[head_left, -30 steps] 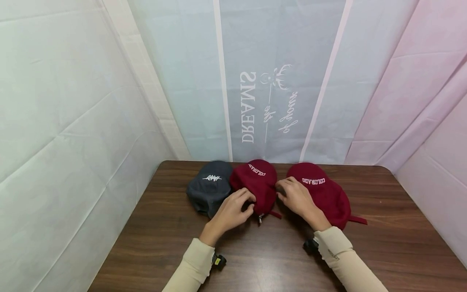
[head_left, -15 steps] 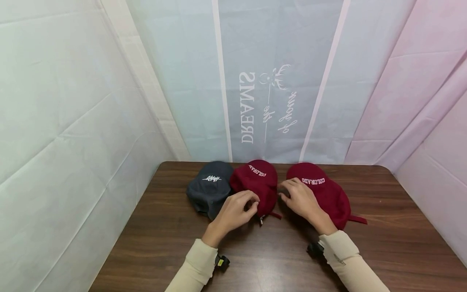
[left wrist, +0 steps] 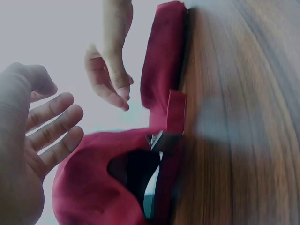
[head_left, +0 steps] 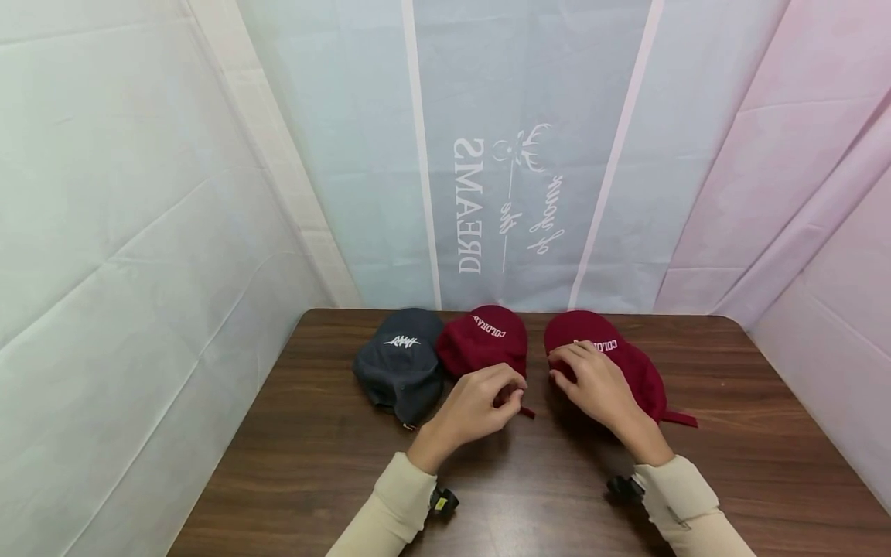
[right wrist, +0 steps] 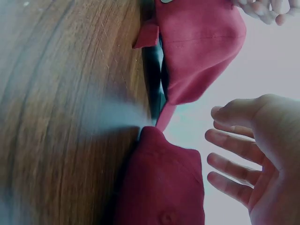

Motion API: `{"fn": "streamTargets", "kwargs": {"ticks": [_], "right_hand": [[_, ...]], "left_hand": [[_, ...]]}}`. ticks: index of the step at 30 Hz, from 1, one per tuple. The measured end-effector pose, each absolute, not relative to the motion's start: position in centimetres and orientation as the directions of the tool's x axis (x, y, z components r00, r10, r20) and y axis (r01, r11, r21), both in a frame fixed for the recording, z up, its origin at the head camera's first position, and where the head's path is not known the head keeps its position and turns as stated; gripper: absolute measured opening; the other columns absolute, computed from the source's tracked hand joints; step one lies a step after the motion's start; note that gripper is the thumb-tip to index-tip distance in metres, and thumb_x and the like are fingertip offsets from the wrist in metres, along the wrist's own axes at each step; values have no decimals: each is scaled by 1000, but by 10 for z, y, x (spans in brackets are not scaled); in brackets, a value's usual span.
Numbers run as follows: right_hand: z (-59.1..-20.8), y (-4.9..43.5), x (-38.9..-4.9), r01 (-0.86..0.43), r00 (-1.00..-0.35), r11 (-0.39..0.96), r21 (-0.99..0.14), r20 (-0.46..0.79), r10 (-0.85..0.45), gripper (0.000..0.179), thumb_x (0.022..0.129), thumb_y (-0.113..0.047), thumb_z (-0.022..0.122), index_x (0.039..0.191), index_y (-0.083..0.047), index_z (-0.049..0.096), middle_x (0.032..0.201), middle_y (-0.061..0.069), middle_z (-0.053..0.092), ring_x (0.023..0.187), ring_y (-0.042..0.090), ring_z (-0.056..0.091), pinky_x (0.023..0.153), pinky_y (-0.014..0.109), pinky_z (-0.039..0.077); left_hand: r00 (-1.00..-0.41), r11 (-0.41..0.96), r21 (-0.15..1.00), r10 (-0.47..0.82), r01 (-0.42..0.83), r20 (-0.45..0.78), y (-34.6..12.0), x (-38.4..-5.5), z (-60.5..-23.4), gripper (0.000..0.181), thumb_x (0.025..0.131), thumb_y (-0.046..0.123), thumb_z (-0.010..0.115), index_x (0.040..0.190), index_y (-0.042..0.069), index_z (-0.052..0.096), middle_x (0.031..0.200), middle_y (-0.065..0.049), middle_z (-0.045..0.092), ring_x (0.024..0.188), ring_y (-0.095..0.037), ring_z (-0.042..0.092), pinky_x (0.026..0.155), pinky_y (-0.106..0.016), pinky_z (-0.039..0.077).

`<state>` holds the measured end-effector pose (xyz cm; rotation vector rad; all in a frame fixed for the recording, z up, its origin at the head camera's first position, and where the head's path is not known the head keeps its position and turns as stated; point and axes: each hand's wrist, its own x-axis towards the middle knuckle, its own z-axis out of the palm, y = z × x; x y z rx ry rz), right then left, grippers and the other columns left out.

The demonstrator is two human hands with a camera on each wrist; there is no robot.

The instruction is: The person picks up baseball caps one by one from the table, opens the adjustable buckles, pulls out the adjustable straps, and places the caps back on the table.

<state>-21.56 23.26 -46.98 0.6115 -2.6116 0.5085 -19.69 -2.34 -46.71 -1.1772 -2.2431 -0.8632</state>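
Three baseball caps lie in a row on the table. The dark grey cap [head_left: 400, 375] is at the left, with a white scribble-like mark on it. A maroon cap [head_left: 480, 348] lettered COLORADO is in the middle. At the right is a second maroon cap [head_left: 643, 379] with the same lettering, partly hidden by a hand. My left hand [head_left: 480, 406], fingers loosely bent, overlaps the back of the middle cap. My right hand [head_left: 599, 387] hovers before the right cap, fingers relaxed. Both wrist views show the left hand [left wrist: 47, 126] and right hand [right wrist: 255, 150] holding nothing.
The brown wooden table [head_left: 334, 480] ends at a pale blue printed cloth [head_left: 390, 155] behind the caps. White cloth walls [head_left: 139, 309] stand at the sides. A strap [head_left: 678, 418] sticks out from the right cap.
Both hands have moved right and a little toward me, the left from the middle cap's left side across its back. The caps stay in place.
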Motion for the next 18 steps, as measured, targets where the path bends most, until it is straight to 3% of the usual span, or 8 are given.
{"fn": "streamTargets", "kwargs": {"ticks": [5, 12, 18], "right_hand": [[-466, 243, -209, -476, -824, 845, -242, 457, -334, 26, 88, -11, 84, 113, -8, 77, 116, 14, 78, 123, 40, 66, 106, 59, 53], [-467, 255, -201, -476, -824, 850, -224, 452, -342, 25, 88, -12, 84, 111, -9, 76, 112, 11, 78, 111, 34, 68, 97, 56, 58], [-467, 267, -193, -443, -849, 864, -240, 422, -318, 26, 87, -13, 85, 112, -9, 77, 113, 13, 79, 109, 34, 68, 93, 57, 59]], "left_hand": [[-541, 416, 346, 609, 841, 581, -8, -196, -467, 14, 95, 7, 70, 106, 14, 70, 97, 5, 68, 82, -1, 58, 76, -7, 45], [-568, 437, 364, 655, 823, 498, 13, -197, -469, 15, 96, 7, 70, 110, 13, 70, 104, 5, 68, 87, 0, 62, 81, -4, 46], [-579, 496, 300, 665, 815, 472, 29, -203, -470, 15, 97, 14, 71, 112, 15, 71, 107, 7, 67, 94, 1, 65, 85, -5, 47]]}}
